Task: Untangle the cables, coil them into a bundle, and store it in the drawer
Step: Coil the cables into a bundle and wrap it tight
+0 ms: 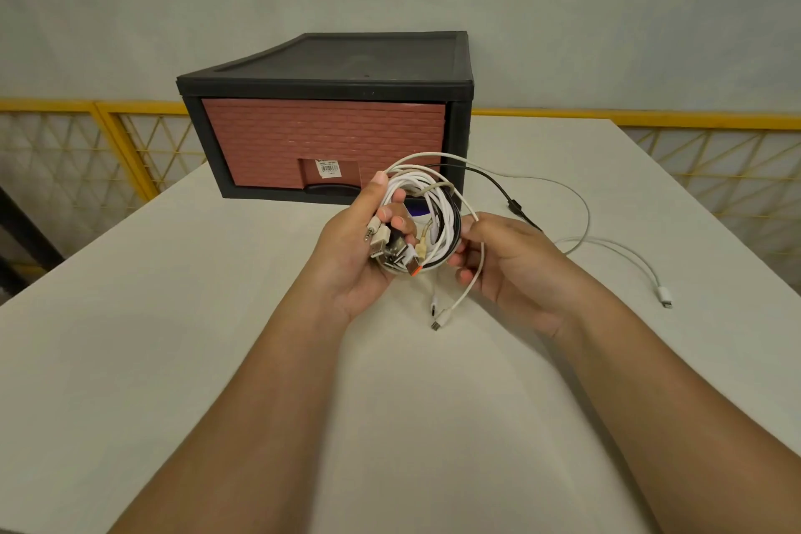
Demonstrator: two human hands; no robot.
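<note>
At the back of the surface (173, 317), left of centre, the drawer (323, 134) sits closed in its black case (325, 74), so we judge that storing is some way off.

In front of it, raised above the surface, our left grip (359, 247) is curled round the coil (433, 208) of white and black cables. A cluster of plugs (390, 249) sticks out below the thumb.

Just right of the coil, our right grip (507, 260) has its fingers curled on a white strand (477, 256) that loops off the coil's edge.

Further right, a black tail (513, 204) and a white tail (585, 225) trail down onto the surface. A white plug (664, 296) lies well apart from the coil.

To wind well, we should hold the left grip firm so the finished loops cannot spring open. We feed one tail at a time with the right, letting it slide through the fingers to shed twist. Each new loop should match the ones already laid, and the far plug should be drawn in gently so it does not snag.
</note>
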